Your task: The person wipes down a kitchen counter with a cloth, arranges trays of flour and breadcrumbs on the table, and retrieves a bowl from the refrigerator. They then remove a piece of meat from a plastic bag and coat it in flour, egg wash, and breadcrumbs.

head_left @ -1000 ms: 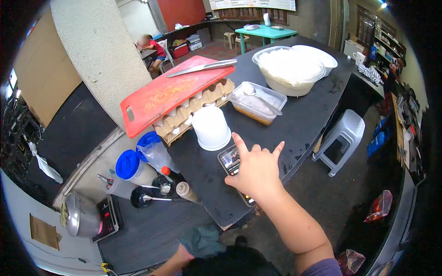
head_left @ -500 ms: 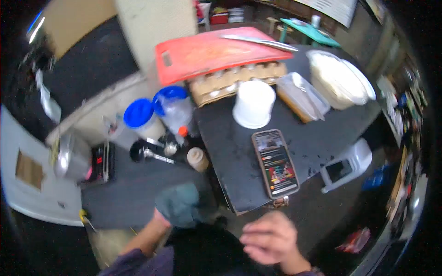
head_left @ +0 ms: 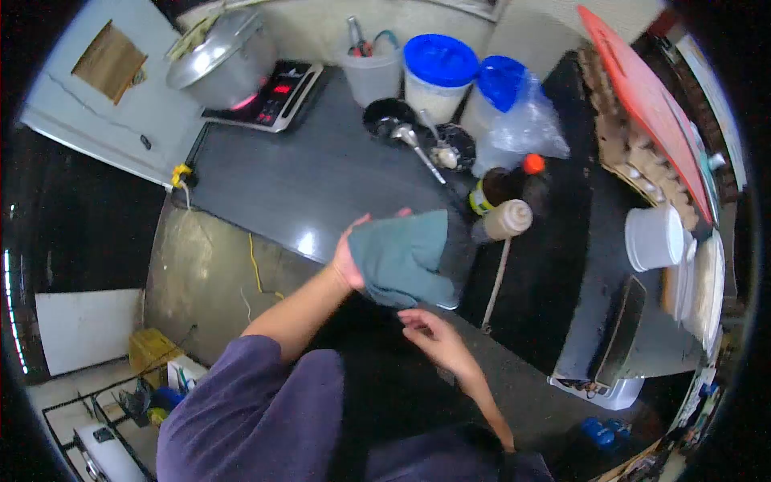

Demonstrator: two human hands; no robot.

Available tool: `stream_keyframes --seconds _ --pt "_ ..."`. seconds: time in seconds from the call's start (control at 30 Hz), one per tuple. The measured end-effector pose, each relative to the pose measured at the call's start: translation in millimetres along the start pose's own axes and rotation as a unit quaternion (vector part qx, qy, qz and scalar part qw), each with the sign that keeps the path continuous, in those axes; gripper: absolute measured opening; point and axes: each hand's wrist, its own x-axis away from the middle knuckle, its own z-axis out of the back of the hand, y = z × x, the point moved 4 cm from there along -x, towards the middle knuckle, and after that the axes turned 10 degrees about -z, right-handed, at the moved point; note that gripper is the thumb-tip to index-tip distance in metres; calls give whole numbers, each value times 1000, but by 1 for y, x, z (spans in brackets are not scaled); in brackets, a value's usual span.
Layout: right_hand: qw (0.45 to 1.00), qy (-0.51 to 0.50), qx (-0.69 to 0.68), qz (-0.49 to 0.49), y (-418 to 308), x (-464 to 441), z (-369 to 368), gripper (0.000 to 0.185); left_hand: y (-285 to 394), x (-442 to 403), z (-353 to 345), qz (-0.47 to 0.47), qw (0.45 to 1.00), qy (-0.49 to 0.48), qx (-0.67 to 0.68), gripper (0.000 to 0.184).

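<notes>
A grey-green folded cloth lies across my left hand, which grips it from the left side and below; much of the hand is hidden under it. A thin pale edge shows below the cloth's lower right corner, too little to name. My right hand is just below the cloth, its fingers loosely bent and apart, with nothing seen in them. Beyond the cloth, on the dark counter, are a black bowl with a metal spoon, a squeeze bottle and a dark bottle with a red cap.
A lidded metal pot stands on a lit induction cooker at the far left. Blue-lidded tubs line the wall. On the right table are a phone, a white tub, an egg tray and a red cutting board.
The view has swung left toward the counter and cooker. My left hand has brought the cloth up to the front, and my right hand has come close beneath it.
</notes>
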Motion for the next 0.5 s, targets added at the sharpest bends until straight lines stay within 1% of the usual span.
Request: stream_keyframes --seconds 0.03,0.07,0.1,0.13,0.17,0.2,0.23,0.27,0.3,0.33,0.37,0.43,0.5 --pt "998 -1 46 -45 -5 -2 1 36 22 -2 27 -33 997 63 -22 54" --pt "992 19 112 -62 -8 -3 0 37 43 -4 54 -63 989 125 -48 51" --pt "980 40 179 -75 -10 -5 -1 39 61 -5 105 -138 953 234 -137 45" --pt "972 42 216 -82 -10 -7 -3 40 73 -4 128 -234 878 277 -313 43" --pt "962 44 253 -90 -10 -10 -4 41 81 -2 140 -317 761 308 -475 40" --pt "951 46 290 -95 -10 -13 -6 41 82 -2 112 -344 670 236 -614 39" --pt "937 49 323 -126 -3 -19 -8 42 81 1 82 -383 548 174 -723 38" --pt "920 52 355 -154 7 -25 -12 42 58 -15 88 -397 475 61 -783 36" --pt "902 52 389 -181 12 -30 -18 42 32 -22 80 -316 444 14 -838 41" --pt "897 59 398 -181 7 -36 -25 44 16 -21 60 -226 405 -38 -885 49" --pt "893 65 408 -178 0 -45 -31 45 -8 -26 77 -210 406 -75 -886 62" --pt "891 65 414 -176 -11 -64 -48 46 -26 -36 116 -226 373 -131 -890 73" --pt "894 58 403 -188 -19 -78 -63 43 -21 -36 117 -212 392 -141 -884 77"
